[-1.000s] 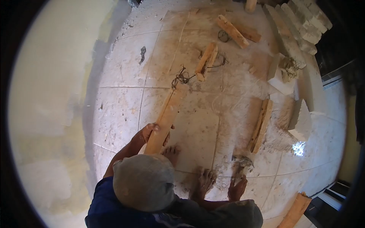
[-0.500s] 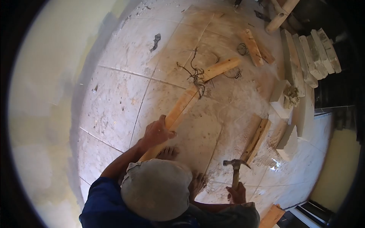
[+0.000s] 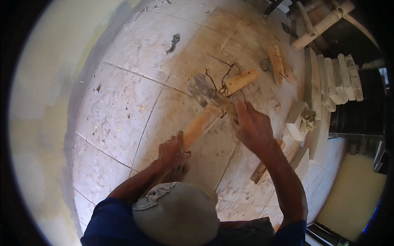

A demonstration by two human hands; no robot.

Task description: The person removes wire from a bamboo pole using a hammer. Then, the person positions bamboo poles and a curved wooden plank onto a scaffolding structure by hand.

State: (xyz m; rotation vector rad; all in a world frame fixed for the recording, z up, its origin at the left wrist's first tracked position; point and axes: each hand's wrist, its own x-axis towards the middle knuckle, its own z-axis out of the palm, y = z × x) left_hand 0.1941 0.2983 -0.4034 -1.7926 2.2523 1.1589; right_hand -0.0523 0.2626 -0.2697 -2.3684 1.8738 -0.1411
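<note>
My left hand (image 3: 173,154) is closed around a pale wooden plank (image 3: 200,126) held slanting above the tiled floor. In my right hand (image 3: 255,128) is a claw hammer (image 3: 205,91), gripped by its wooden handle and raised over the plank's far end. The hammer's head is slightly blurred. Beyond it lies another length of wood (image 3: 243,81), with dark, tangled wire (image 3: 224,87) at its near end. The hammer hides where the two timbers come together, so I cannot tell if they touch. A grey cap (image 3: 176,213) covers the lower middle of the view.
White blocks (image 3: 341,78) stand in a row at right, near a block with rubble (image 3: 296,119). Short wood pieces (image 3: 276,64) lie on the dusty floor (image 3: 135,96), with a wood strip (image 3: 259,174) closer in. Bamboo poles (image 3: 318,33) are upper right; a wall (image 3: 45,106) runs along the left.
My right hand has swung the hammer up and leftward from the lower right to above the plank's far end. My left hand stays on the plank. The view has shifted slightly.
</note>
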